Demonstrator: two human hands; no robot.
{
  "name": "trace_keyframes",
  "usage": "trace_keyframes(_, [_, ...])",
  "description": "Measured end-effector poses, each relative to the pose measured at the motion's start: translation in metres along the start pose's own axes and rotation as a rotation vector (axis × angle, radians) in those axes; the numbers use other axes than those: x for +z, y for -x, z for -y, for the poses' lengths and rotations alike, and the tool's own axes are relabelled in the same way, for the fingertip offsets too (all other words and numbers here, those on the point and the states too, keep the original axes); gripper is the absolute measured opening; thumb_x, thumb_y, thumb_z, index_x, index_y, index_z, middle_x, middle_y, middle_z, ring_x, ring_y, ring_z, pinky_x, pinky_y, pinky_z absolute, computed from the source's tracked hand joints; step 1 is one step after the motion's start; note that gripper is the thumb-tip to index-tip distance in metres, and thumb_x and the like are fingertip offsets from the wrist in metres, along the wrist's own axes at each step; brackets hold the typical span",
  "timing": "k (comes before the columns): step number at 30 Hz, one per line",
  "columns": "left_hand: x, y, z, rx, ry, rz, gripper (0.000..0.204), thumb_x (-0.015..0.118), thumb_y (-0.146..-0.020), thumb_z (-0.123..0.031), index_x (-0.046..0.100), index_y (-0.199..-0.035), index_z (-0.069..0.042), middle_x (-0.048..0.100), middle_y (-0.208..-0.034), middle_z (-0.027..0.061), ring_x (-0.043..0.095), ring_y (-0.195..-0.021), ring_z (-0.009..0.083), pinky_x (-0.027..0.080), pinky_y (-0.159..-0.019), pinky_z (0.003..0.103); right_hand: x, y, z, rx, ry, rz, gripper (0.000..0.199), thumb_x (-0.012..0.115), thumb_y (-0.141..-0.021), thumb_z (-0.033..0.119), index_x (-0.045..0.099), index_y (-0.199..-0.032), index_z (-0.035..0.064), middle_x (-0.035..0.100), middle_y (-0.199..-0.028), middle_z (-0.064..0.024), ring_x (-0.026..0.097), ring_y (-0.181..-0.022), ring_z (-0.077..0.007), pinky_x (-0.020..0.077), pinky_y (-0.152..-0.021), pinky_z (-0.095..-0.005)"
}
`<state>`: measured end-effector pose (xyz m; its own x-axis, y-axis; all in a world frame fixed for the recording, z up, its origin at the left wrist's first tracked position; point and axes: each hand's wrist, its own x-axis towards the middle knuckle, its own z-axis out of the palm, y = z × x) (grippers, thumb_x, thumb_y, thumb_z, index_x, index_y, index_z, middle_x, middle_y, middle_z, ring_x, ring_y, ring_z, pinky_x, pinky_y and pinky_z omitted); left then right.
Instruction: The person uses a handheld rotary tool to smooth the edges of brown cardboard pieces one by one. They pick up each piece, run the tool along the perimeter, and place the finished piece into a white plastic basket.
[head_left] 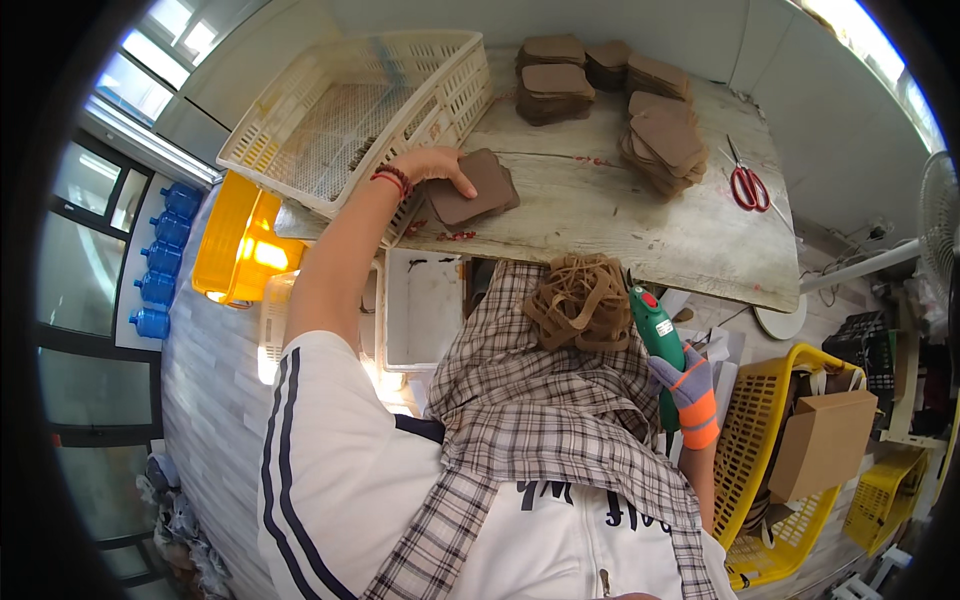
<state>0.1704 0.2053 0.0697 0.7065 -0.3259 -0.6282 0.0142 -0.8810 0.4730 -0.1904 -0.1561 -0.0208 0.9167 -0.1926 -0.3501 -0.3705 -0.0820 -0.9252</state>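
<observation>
My left hand [437,168], bare and with red bead strings at the wrist, grips a small stack of brown rounded-corner pieces [474,192] near the table's front left edge. Its thumb lies on top; the other fingers are partly hidden. In a grey and orange glove, my right hand [686,385] is closed round a green handheld power tool [655,325] with a red button and a dark narrow tip pointing up. Beside the tip, a tangled bundle of brown strips [580,303] rests on my checked apron [545,400].
A white plastic basket [440,110] stands at the table's left. More brown stacks [665,140] are further back on the table [560,215], with red-handled scissors [748,188] at right. A yellow crate [745,450] holding a cardboard box [822,445] stands by my right side.
</observation>
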Motion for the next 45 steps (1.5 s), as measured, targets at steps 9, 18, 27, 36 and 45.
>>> trace_keyframes(9, [0.086,0.025,0.000,0.401,-0.449,-0.608,0.108,0.087,-0.049,-0.031,0.031,-0.137,-0.006,0.043,-0.122,0.0194,0.041,-0.117,0.0373,0.029,-0.103,0.045,0.004,0.000,0.010,0.051,-0.066,0.011,0.039,0.075,-0.077,0.019,0.058,-0.107,-0.0009,0.064,-0.078,-0.0026,0.057,-0.061,-0.0059,0.0445,-0.053,-0.0200])
trace_keyframes(18, [0.100,0.021,-0.012,0.550,-0.546,-0.734,0.092,0.082,-0.050,-0.021,0.037,-0.128,0.001,0.046,-0.110,0.0168,0.045,-0.105,0.0356,0.032,-0.096,0.047,0.002,0.002,0.004,0.010,-0.048,0.017,0.038,0.074,-0.079,0.017,0.058,-0.106,-0.0024,0.063,-0.076,-0.0027,0.057,-0.059,-0.0066,0.0440,-0.051,-0.0209])
trace_keyframes(27, [0.098,0.020,-0.021,0.588,-0.672,-0.696,0.092,0.077,-0.055,-0.017,0.032,-0.134,0.000,0.048,-0.112,0.0191,0.046,-0.105,0.0364,0.033,-0.094,0.047,0.003,0.010,0.020,0.033,-0.090,0.004,0.037,0.073,-0.079,0.015,0.057,-0.107,-0.0028,0.063,-0.078,-0.0028,0.058,-0.061,-0.0070,0.0446,-0.051,-0.0205])
trace_keyframes(36, [0.081,-0.009,-0.004,0.476,-0.559,-0.571,0.076,0.076,-0.056,-0.014,0.043,-0.123,-0.001,0.050,-0.111,0.0168,0.046,-0.107,0.0339,0.037,-0.091,0.044,0.016,0.002,0.028,0.043,-0.072,0.019,0.036,0.072,-0.080,0.014,0.056,-0.106,-0.0041,0.062,-0.071,-0.0067,0.058,-0.053,-0.0125,0.0459,-0.048,-0.0237])
trace_keyframes(45, [-0.090,0.167,-0.031,0.947,-0.224,-0.882,0.070,0.080,-0.064,-0.018,0.044,-0.124,-0.011,0.053,-0.111,0.0105,0.050,-0.110,0.0294,0.037,-0.099,0.039,0.006,-0.004,0.033,0.061,-0.038,-0.081,0.028,0.070,-0.081,0.012,0.057,-0.100,-0.0039,0.062,-0.070,-0.0079,0.058,-0.051,-0.0153,0.0471,-0.045,-0.0263])
